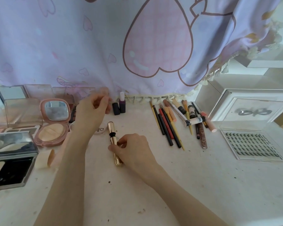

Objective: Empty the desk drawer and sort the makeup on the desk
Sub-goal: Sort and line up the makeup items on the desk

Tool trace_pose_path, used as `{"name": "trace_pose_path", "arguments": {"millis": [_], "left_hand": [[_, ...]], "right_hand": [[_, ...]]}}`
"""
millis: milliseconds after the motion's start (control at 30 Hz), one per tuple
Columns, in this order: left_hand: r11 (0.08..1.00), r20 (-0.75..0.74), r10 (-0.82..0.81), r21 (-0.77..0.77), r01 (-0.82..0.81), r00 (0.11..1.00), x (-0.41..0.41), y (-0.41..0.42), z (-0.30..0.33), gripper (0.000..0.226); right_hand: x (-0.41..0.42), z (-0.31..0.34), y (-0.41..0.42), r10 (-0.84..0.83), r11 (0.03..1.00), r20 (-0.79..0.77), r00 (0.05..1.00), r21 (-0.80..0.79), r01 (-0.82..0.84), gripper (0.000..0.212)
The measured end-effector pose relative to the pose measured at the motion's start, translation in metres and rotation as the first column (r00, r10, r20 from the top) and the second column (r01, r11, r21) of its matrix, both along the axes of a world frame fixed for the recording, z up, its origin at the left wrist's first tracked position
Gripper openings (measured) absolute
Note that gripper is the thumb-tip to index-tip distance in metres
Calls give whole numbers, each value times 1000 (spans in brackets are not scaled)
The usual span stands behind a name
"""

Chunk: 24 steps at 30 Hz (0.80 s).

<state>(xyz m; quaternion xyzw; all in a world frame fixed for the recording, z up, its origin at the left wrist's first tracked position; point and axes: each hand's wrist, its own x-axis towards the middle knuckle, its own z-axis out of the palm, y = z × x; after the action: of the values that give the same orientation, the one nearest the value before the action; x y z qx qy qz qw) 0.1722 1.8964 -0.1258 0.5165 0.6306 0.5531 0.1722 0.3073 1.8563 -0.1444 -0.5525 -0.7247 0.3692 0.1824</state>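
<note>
R hand on gold tube

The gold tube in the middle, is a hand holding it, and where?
Yes. The right hand pinches the gold tube at its lower half, just below the black ring, as it lies on the desk. The left hand looks empty.
</note>
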Motion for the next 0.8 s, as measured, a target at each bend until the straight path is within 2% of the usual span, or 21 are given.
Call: {"name": "trace_pose_path", "arguments": {"millis": [200, 333, 467, 533, 633, 700, 800], "left_hand": [[1000, 78, 18, -11, -17, 997, -5, 1, -1, 17], [1000, 28, -21, -17, 22, 999, -4, 0, 0, 19], [992, 12, -113, -51, 114, 994, 6, 2, 0, 15], [985, -69, -159, -73, 154, 985, 21, 4, -3, 12], [971, -291, -235, -118, 209, 928, 54, -1, -10, 11], [962, -443, -268, -171, 213, 856, 75, -5, -17, 22], [926, -535, -352, -319, 203, 768, 99, -13, -28, 41]], "right_hand": [[-4, -1, 1, -3, 999, -10, 1000, 40, 3, 37], [4, 0, 2, 14, 997, 27, 1000, 71, -16, 46], [29, 4, 5, 52, 983, 45, 998, 171, -59, 39], [47, 5, 9, 44, 965, 46, 998, 257, -54, 33], [80, 6, 18, 10, 919, 108, 994, 391, -51, 29], [103, 5, 26, -46, 887, 159, 986, 460, -33, 26], [137, 0, 45, -209, 815, 264, 942, 578, 19, 28]]}}
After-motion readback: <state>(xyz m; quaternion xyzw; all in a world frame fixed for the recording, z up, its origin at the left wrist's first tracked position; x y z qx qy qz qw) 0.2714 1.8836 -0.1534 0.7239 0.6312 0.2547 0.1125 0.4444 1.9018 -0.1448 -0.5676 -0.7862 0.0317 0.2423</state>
